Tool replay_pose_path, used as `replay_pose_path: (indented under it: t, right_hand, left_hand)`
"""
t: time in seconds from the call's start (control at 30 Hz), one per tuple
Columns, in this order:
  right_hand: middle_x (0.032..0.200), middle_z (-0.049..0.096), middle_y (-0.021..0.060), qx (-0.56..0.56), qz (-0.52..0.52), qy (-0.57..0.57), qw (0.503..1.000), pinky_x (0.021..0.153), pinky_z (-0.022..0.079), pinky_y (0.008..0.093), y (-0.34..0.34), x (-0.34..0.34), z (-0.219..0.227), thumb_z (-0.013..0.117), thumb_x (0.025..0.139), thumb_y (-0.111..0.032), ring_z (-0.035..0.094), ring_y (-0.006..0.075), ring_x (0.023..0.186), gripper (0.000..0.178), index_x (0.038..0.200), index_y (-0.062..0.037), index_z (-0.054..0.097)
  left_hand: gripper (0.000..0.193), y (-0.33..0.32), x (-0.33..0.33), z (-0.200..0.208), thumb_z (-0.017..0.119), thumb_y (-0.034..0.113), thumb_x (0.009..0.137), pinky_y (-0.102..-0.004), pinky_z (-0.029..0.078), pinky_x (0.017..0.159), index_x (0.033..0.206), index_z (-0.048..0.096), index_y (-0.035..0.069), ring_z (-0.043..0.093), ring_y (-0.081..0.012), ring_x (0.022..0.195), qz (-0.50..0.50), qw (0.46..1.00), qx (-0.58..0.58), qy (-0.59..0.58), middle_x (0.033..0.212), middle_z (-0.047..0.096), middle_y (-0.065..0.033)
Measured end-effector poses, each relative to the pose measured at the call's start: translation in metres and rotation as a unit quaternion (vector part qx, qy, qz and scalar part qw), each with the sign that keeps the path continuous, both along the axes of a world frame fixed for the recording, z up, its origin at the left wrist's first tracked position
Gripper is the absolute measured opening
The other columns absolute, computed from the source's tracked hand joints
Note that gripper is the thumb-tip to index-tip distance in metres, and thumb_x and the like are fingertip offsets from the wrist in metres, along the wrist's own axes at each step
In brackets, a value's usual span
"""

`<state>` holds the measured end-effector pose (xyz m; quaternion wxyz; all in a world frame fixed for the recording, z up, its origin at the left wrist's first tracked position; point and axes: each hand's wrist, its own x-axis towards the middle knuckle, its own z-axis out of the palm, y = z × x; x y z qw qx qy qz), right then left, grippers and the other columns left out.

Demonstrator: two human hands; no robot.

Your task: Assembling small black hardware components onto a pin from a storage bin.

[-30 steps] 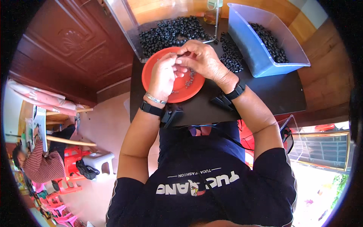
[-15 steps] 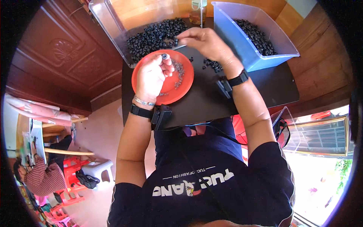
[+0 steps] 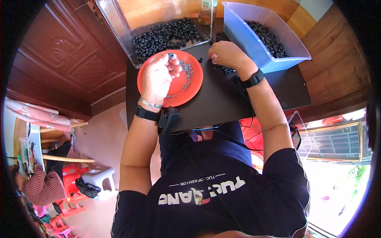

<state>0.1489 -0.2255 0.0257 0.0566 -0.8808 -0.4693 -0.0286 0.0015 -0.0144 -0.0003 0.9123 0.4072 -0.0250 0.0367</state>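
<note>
My left hand (image 3: 158,77) is closed around a small black ring-shaped part (image 3: 171,56), held upright between thumb and fingers over a red plate (image 3: 189,94). Tiny silvery metal pieces (image 3: 186,73) lie on that plate. My right hand (image 3: 229,54) bends down at the table right of the plate, its fingers curled beside a small pile of black parts (image 3: 225,70). What those fingertips grip, if anything, is hidden. Many round black parts (image 3: 166,36) fill a transparent tub (image 3: 126,43) lying beyond the plate.
A translucent blue bin (image 3: 254,55) with more black parts (image 3: 268,39) stands at the far right of the dark table (image 3: 206,107). A jar (image 3: 206,16) stands behind. Away to the left, another person (image 3: 45,186) is near red stools (image 3: 72,178) and a white stool (image 3: 101,176).
My right hand has moved from the tub's black parts rightward and nearer, down to the small pile on the table. My left hand stays over the plate with its black part.
</note>
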Motion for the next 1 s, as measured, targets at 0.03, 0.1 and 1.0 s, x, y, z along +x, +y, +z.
replay_pose_path:
  t: [0.03, 0.1, 1.0]
  right_hand:
    - [0.08, 0.065, 0.0126, -0.021, -0.008, -0.001, 1.0, 0.071, 0.048, 0.042, 0.002, -0.001, -0.002, 0.059, 0.073, -0.014, 0.061, 0.0321, 0.081, 0.01, 0.076, -0.0064, 0.065]
    - [0.08, 0.065, 0.0127, -0.029, -0.007, -0.003, 1.0, 0.071, 0.048, 0.0426, 0.003, 0.004, -0.006, 0.06, 0.072, -0.015, 0.061, 0.0328, 0.081, 0.011, 0.077, -0.0062, 0.065]
    - [0.094, 0.066, 0.0078, 0.477, 0.115, 0.521, 0.699, 0.082, 0.051, 0.0282, 0.057, -0.045, -0.003, 0.065, 0.079, 0.003, 0.062, 0.0144, 0.087, 0.017, 0.095, 0.0003, 0.064]
  left_hand:
    - [0.022, 0.0, 0.0, 0.0, 0.048, 0.022, 0.091, -0.0285, 0.045, 0.065, 0.09, 0.059, 0.003, 0.059, -0.0181, 0.072, 0.001, 1.0, 0.0, 0.0, 0.082, 0.061, -0.0072]
    - [0.021, -0.001, 0.0, -0.001, 0.049, 0.022, 0.091, -0.0285, 0.046, 0.064, 0.09, 0.059, 0.003, 0.059, -0.0182, 0.072, 0.006, 1.0, 0.003, -0.009, 0.082, 0.061, -0.0074]
    - [0.021, -0.009, -0.001, 0.001, 0.049, 0.021, 0.089, -0.0266, 0.046, 0.061, 0.091, 0.058, 0.002, 0.06, -0.0175, 0.071, 0.023, 0.999, -0.011, -0.021, 0.081, 0.06, -0.007]
